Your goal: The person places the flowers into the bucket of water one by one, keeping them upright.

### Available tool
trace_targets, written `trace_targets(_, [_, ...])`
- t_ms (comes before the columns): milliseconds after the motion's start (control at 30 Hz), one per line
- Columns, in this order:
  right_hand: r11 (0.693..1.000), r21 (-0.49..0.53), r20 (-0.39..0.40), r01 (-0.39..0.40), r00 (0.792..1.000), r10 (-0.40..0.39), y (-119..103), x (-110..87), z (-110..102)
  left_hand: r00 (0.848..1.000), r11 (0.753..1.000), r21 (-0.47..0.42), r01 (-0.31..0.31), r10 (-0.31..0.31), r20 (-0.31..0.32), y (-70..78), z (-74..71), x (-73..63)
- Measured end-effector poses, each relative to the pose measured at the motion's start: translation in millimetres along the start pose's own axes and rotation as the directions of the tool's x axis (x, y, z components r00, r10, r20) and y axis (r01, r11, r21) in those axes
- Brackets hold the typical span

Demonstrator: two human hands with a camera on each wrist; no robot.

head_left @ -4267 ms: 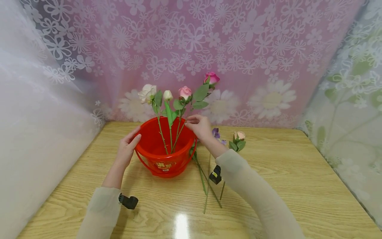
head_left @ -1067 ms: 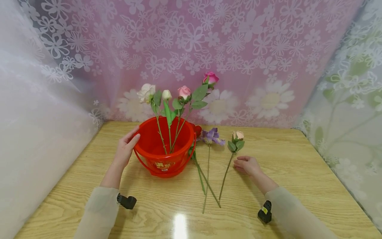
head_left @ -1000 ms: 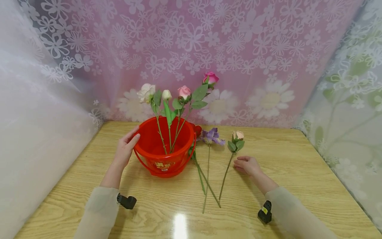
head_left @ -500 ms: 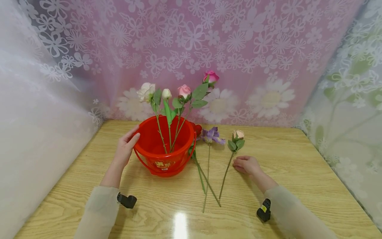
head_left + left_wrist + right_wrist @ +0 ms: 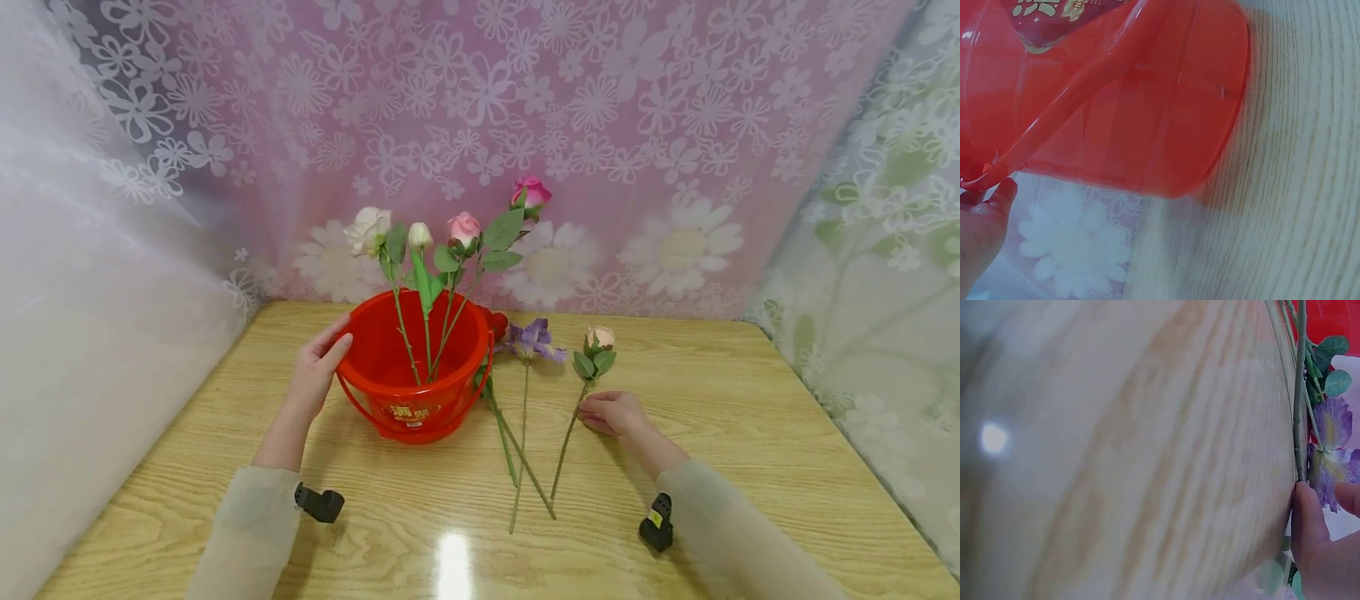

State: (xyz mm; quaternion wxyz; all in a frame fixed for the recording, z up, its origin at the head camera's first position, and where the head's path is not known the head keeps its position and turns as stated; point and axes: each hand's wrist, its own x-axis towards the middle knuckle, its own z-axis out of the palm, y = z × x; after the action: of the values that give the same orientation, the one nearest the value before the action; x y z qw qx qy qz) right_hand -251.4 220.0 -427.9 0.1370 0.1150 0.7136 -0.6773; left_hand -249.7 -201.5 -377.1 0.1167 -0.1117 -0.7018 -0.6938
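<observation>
My left hand (image 5: 311, 377) rests against the left rim of a red plastic bucket (image 5: 401, 412), fingers fairly straight. In the left wrist view, its fingertips touch the bucket (image 5: 1129, 119) beside the handle's end. Inside the bucket stand a white rose (image 5: 369, 231), a white tulip (image 5: 420, 236), a pink rose (image 5: 464, 227) and a magenta rose (image 5: 532, 192). My right hand (image 5: 617, 414) has its fingertips at the stem of a peach rose (image 5: 599, 338) lying on the table. The right wrist view shows one fingertip at the stem (image 5: 1299, 425), with another digit apart from it.
Between the bucket and peach rose lies a purple iris (image 5: 533, 341), its stem crossing other green stems (image 5: 504, 433). A red flower (image 5: 495, 323) is partly hidden behind the bucket. Behind the wooden table (image 5: 420, 517) hangs a pink flowered curtain (image 5: 600, 133).
My right hand has left the magenta rose in the bucket and moved right to the peach rose. In the last half second its fingertips shifted left to the stem. My left hand stays put.
</observation>
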Motion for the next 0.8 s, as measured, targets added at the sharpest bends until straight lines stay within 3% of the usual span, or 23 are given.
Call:
trace_targets(167, [1.0, -0.027, -0.023, -0.002, 1.0, 0.001, 1.3, 3.3, 4.6, 1.0, 1.0, 0.001, 0.005, -0.005, 0.004, -0.1, -0.6, -0.3])
trace_targets(433, [0.984, -0.175, -0.112, 0.028, 0.993, -0.048, 2.6, 9.2, 11.4, 1.0, 1.0, 0.011, 0.006, -0.006, 0.004, -0.2, -1.7, 0.0])
trace_targets(667, [0.946, -0.323, -0.182, 0.041, 0.978, -0.104, 6.4, 14.7, 14.7, 1.0, 1.0, -0.008, 0.004, -0.004, 0.002, -1.7, -1.4, 0.3])
trace_targets(800, [0.933, -0.358, -0.195, 0.039, 0.974, -0.116, 7.4, 16.3, 15.7, 1.0, 1.0, -0.001, 0.012, -0.012, 0.002, -2.0, -1.9, 0.6])
